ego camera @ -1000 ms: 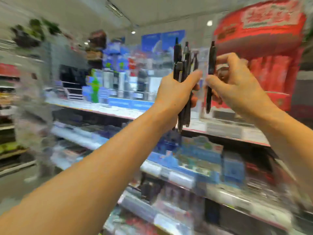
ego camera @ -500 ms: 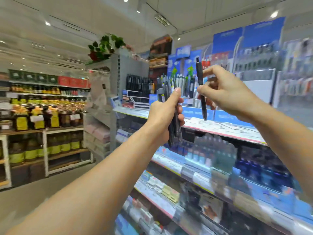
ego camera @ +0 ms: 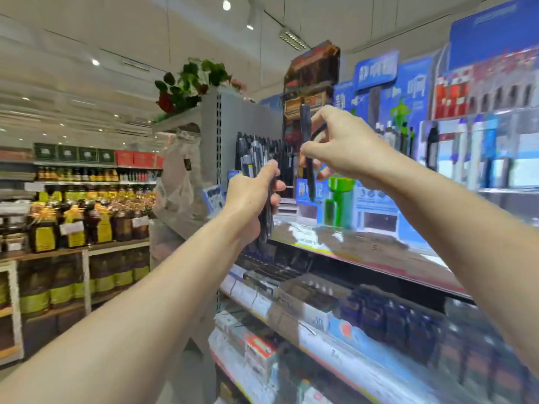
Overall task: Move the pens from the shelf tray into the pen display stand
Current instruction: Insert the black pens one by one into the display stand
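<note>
Compared with the frame 0.5 s earlier, the view has swung further left: the green pipe-shaped display piece (ego camera: 338, 196) now sits right of the hands, and a rack of dark pens (ego camera: 271, 158) on the shelf top is seen directly behind them. The 2 hands have drawn slightly closer together.

A single dark pen (ego camera: 308, 153) is pinched between the thumb and fingertips of the right hand (ego camera: 341, 147), held nearly upright with its tip pointing down, in front of the rack. The remaining fingers are curled loosely beneath. The right forearm runs in from the lower right edge.

A bundle of dark pens (ego camera: 256, 170) is gripped in the left hand (ego camera: 250, 202), the fingers wrapped round the barrels and the thumb laid along them; the pens stand upright, their ends showing above and below the fist. The left forearm stretches in from the lower left. The bundle and the single pen are held near each other, not touching. The shelf tray cannot be identified through the blur.
</note>
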`<state>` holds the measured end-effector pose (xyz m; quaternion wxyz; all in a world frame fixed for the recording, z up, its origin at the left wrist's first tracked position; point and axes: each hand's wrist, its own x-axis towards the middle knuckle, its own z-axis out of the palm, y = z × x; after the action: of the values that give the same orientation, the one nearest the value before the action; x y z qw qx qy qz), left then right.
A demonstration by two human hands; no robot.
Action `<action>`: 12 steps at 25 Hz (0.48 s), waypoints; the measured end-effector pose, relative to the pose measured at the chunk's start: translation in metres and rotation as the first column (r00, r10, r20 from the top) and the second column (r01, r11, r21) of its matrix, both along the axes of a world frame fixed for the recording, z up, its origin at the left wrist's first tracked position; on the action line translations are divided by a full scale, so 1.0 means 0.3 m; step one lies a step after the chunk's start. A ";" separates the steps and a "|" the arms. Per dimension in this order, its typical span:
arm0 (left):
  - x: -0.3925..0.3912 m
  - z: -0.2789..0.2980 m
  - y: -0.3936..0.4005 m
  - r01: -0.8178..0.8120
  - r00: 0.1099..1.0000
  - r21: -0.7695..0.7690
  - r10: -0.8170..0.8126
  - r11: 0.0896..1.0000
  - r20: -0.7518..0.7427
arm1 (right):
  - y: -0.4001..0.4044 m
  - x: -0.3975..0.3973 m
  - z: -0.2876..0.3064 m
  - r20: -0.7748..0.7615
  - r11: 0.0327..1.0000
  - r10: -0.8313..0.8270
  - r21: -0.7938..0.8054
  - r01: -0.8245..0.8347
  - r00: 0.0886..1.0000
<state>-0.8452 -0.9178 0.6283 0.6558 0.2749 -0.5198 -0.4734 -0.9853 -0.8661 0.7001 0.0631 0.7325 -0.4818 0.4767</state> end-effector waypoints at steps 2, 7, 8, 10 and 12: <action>0.040 0.011 -0.116 -0.001 1.000 -0.012 0.001 1.000 -0.026 | -0.105 0.032 0.004 0.002 0.999 -0.039 0.031 0.039 0.999; 0.144 0.035 -0.410 0.079 0.995 -0.023 -0.080 0.997 -0.059 | -0.347 0.085 0.035 -0.019 0.978 -0.200 0.063 0.200 0.980; 0.167 0.048 -0.474 0.111 0.992 -0.029 -0.113 0.993 -0.063 | -0.396 0.093 0.048 -0.026 0.972 -0.225 0.059 0.227 0.974; 0.202 0.072 -0.588 0.177 0.981 -0.054 -0.181 0.983 -0.066 | -0.475 0.110 0.071 -0.021 0.963 -0.266 0.027 0.266 0.964; 0.228 0.100 -0.685 0.239 0.969 -0.089 -0.243 0.967 -0.036 | -0.548 0.136 0.089 0.031 0.958 -0.287 -0.005 0.287 0.957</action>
<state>-0.7769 -1.1233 0.6583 0.6162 0.1709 -0.5533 -0.5337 -0.9447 -1.0305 0.7269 0.1279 0.6474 -0.5816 0.4756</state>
